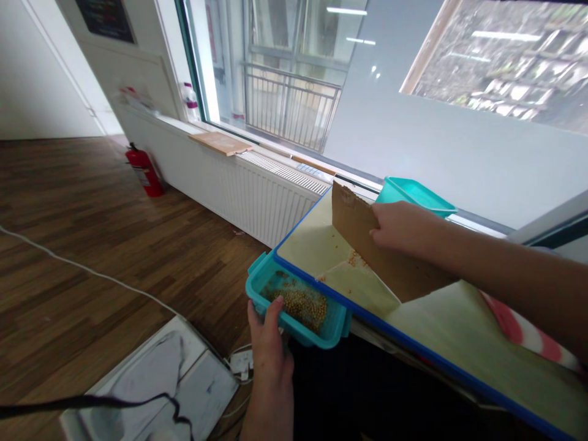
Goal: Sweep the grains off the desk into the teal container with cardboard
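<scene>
In the head view, my left hand [269,334] grips the near wall of a teal plastic container [257,288], thumb over the rim. The container is held against the table's blue edge, a little below the tabletop. Small tan grains [303,306], which look like dried beans or seeds, cover part of its bottom. My right hand [390,226] is closed on the upper edge of a piece of brown cardboard [358,226]. The cardboard stands on edge on the pale yellow tabletop [301,251]. A few loose grains [356,258] lie beside its lower edge.
Behind the cardboard sits another teal container [413,193] by the window. A pink-and-white striped item [528,331] lies at the right. A white radiator [229,177] runs along the wall, with a wooden board [220,143] on it. A fire extinguisher [144,171] stands on the floor.
</scene>
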A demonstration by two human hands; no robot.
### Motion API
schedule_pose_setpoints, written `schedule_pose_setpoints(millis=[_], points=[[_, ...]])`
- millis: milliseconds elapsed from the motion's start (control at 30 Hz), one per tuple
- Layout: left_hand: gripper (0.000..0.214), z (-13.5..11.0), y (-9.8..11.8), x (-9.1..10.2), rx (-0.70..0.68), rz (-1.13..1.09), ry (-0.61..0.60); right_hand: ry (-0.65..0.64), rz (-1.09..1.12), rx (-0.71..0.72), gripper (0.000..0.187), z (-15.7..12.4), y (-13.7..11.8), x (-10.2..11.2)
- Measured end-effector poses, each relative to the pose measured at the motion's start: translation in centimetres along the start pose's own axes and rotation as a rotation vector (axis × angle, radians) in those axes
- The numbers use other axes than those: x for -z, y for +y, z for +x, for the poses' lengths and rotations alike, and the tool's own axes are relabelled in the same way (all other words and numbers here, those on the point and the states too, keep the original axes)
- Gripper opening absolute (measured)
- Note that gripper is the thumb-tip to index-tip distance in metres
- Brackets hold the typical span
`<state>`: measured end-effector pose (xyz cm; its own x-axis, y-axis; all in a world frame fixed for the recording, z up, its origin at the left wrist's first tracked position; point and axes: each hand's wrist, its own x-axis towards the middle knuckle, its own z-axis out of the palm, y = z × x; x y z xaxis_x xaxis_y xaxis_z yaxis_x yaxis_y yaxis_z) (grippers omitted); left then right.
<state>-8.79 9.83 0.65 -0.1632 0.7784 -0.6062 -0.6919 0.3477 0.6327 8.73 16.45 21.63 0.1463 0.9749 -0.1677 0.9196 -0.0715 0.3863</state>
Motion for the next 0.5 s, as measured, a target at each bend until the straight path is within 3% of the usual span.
schedule_pose_setpoints(millis=[133, 333, 500], points=[[0.06, 0.0, 0.1, 0.0, 0.025, 0.011, 0.017, 0.047, 0.012, -0.022, 0.026, 0.7, 0.8, 0.1], [0.059, -0.3, 0.1, -0.2, -0.006, -0.037, 0.007, 0.251, 0.042, -0.007, 0.034, 4.1, 2.9, 1.7], [0.062, 0.2, -0.1, -0.1, -0.012, -0.033, 0.015, 0.196, 0.217, 0.163, 0.037, 8.5, 3.1, -0.6]])
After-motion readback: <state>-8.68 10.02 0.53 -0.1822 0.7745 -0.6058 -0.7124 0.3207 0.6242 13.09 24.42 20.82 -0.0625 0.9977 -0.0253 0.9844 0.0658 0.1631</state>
